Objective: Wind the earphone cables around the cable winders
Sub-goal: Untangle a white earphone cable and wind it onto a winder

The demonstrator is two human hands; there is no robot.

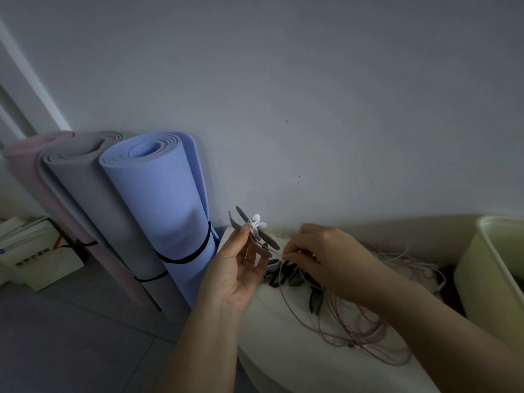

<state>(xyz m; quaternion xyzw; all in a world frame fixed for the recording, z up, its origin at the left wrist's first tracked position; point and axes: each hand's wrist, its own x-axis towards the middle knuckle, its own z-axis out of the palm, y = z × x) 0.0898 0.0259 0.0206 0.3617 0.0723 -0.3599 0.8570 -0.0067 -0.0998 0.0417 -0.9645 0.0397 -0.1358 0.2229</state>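
Pinching a winder in curled fingers of left hand, nipping pink cable between right hand fingertips.

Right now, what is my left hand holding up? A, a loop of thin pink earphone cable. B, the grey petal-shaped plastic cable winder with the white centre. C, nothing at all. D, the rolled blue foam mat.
B: the left hand pinches the grey petal-shaped cable winder and holds it raised, while the right hand pinches the thin pink earphone cable.
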